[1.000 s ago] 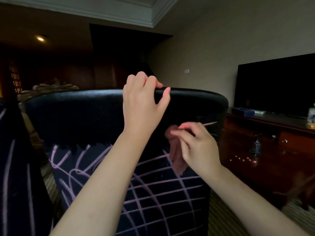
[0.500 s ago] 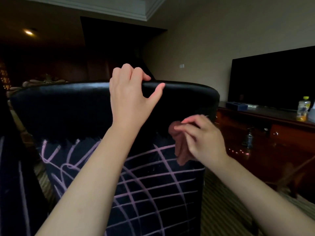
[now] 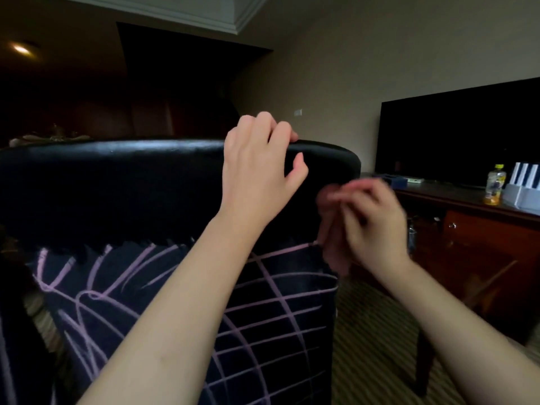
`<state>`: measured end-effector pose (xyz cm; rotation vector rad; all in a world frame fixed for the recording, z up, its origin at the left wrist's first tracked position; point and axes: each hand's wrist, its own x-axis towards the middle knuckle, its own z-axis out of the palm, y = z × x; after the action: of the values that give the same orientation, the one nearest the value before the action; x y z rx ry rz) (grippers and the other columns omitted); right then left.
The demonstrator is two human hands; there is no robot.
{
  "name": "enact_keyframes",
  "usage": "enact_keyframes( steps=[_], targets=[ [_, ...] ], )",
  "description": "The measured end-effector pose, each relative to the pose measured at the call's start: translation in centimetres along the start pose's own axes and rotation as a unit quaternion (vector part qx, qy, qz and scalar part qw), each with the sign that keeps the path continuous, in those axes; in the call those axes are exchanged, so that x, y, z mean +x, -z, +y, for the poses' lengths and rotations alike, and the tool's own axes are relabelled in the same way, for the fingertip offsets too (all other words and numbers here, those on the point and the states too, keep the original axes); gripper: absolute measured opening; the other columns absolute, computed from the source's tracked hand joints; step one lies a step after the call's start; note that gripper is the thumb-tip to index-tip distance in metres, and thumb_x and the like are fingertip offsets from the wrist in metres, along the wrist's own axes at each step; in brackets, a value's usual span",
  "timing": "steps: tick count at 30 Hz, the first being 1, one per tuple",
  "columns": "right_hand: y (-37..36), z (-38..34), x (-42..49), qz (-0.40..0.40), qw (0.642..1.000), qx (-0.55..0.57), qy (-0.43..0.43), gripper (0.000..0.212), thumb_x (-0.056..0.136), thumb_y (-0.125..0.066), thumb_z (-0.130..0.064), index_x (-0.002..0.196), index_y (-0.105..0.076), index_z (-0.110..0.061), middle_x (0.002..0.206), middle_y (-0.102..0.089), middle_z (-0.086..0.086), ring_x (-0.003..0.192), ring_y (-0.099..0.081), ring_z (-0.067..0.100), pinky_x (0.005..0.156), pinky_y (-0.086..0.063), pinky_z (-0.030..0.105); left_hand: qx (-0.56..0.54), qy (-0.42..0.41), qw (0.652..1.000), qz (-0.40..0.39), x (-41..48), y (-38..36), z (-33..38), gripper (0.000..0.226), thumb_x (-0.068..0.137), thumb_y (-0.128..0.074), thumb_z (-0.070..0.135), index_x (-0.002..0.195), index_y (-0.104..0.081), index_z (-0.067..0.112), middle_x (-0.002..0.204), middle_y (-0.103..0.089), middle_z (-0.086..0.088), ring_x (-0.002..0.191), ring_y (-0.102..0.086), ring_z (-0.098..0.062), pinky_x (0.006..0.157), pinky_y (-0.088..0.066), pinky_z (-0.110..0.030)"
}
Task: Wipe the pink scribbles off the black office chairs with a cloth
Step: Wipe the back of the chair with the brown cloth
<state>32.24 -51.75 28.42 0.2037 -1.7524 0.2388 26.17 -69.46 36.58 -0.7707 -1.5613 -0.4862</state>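
Dim room, beige wall (image 3: 380,54), white moulding (image 3: 204,13) at the ceiling, lit ceiling light (image 3: 20,48) far left, dark TV (image 3: 455,135) on wooden cabinet (image 3: 482,229), yellow bottle (image 3: 493,185) there too, striped carpet (image 3: 374,331)

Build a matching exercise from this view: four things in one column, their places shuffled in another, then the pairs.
1 left hand
2 reddish-brown cloth
3 yellow plastic bottle
4 pink scribbles

A on the wooden cabinet
B lower black leather chair back
C gripping the chair's top edge
D in the right hand

Pairs: 1-C, 2-D, 3-A, 4-B
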Motion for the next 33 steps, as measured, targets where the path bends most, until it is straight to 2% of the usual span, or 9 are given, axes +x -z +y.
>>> enact_keyframes(
  steps=[2, 4, 7, 11, 16, 18, 24, 26, 33],
  targets=[
    [1.1, 0.3, 2.7, 0.072, 0.997, -0.002, -0.029, 0.022, 0.084, -0.060, 0.004, 0.096, -0.072, -0.009, 0.100, -0.058, 0.011, 0.098, -0.057, 0.023, 0.087, -0.045, 0.028, -0.001, 0.010, 1.000, 0.002, 0.0, 0.0, 0.1, 0.023, 0.080, -0.059, 0.030, 0.092, -0.064, 0.012, 0.088, -0.052, -0.005, 0.086, -0.049, -0.025, 0.078, -0.024, -0.024],
    [1.0, 0.5, 3.4, 0.086, 0.996, 0.009, -0.026, 0.020, 0.084, -0.060, 0.003, 0.095, -0.072, -0.008, 0.101, -0.058, 0.012, 0.098, -0.058, 0.022, 0.088, -0.045, 0.026, 0.000, 0.019, 1.000, 0.004, -0.1, 0.2, 0.0, 0.023, 0.079, -0.059, 0.031, 0.092, -0.063, 0.012, 0.088, -0.052, -0.005, 0.087, -0.048, -0.025, 0.078, -0.023, -0.023],
    [-0.8, 0.9, -0.6, 0.018, 0.999, 0.032, -0.004, 0.024, 0.080, -0.059, 0.009, 0.092, -0.072, -0.007, 0.103, -0.058, 0.010, 0.100, -0.057, 0.023, 0.090, -0.043, 0.026, -0.015, 0.027, 1.000, 0.000, -0.3, 0.5, -0.3, 0.023, 0.080, -0.059, 0.031, 0.093, -0.063, 0.012, 0.089, -0.052, -0.005, 0.089, -0.048, -0.024, 0.081, -0.028, -0.026],
    [-1.2, 0.9, -4.7, -0.080, 0.995, 0.037, 0.035, 0.022, 0.081, -0.059, 0.002, 0.092, -0.073, -0.010, 0.104, -0.060, 0.007, 0.100, -0.056, 0.021, 0.086, -0.047, 0.033, -0.022, 0.042, 0.999, -0.004, -0.5, 1.2, -0.8, 0.024, 0.080, -0.059, 0.032, 0.094, -0.062, 0.013, 0.091, -0.052, -0.004, 0.091, -0.046, -0.023, 0.084, -0.028, -0.025],
    [1.3, 0.0, 2.1, 0.050, 0.998, 0.041, 0.005, 0.020, 0.084, -0.061, 0.005, 0.093, -0.073, -0.007, 0.102, -0.060, 0.012, 0.098, -0.059, 0.024, 0.090, -0.046, 0.030, -0.031, 0.062, 0.998, 0.012, -1.0, 1.9, -1.3, 0.023, 0.079, -0.059, 0.029, 0.093, -0.063, 0.011, 0.091, -0.052, -0.005, 0.091, -0.044, -0.021, 0.085, -0.025, -0.021],
    [1.2, -0.3, 2.8, 0.067, 0.996, 0.053, 0.002, 0.018, 0.084, -0.062, 0.006, 0.092, -0.073, -0.006, 0.102, -0.059, 0.012, 0.098, -0.059, 0.023, 0.089, -0.045, 0.028, -0.038, 0.075, 0.996, 0.017, -1.2, 2.2, -1.6, 0.022, 0.079, -0.059, 0.027, 0.094, -0.063, 0.011, 0.091, -0.052, -0.005, 0.091, -0.043, -0.019, 0.086, -0.023, -0.019],
    [-1.2, -0.6, -5.6, -0.074, 0.994, 0.079, 0.012, 0.020, 0.082, -0.058, 0.000, 0.091, -0.074, -0.009, 0.103, -0.058, 0.006, 0.099, -0.057, 0.021, 0.086, -0.048, 0.033, -0.045, 0.085, 0.995, 0.018, -1.5, 3.2, -2.7, 0.022, 0.080, -0.059, 0.026, 0.096, -0.063, 0.011, 0.093, -0.052, -0.004, 0.093, -0.040, -0.015, 0.085, -0.023, -0.017],
    [-0.6, -1.0, -4.8, -0.087, 0.993, 0.080, 0.022, 0.020, 0.083, -0.057, -0.004, 0.090, -0.074, -0.010, 0.102, -0.059, 0.006, 0.098, -0.058, 0.021, 0.087, -0.047, 0.029, -0.042, 0.083, 0.996, 0.018, -1.7, 3.5, -2.8, 0.023, 0.081, -0.059, 0.026, 0.097, -0.063, 0.011, 0.093, -0.052, -0.005, 0.093, -0.043, -0.018, 0.085, -0.025, -0.019],
    [0.1, -2.8, 1.3, 0.046, 0.996, 0.077, -0.001, 0.023, 0.081, -0.062, 0.006, 0.094, -0.074, -0.008, 0.101, -0.059, 0.010, 0.094, -0.058, 0.021, 0.085, -0.047, 0.027, -0.044, 0.006, 0.998, -0.050, -1.4, 5.1, -4.6, 0.026, 0.087, -0.056, 0.023, 0.108, -0.064, 0.010, 0.103, -0.057, -0.006, 0.098, -0.049, -0.023, 0.087, -0.035, -0.027]
  ],
)
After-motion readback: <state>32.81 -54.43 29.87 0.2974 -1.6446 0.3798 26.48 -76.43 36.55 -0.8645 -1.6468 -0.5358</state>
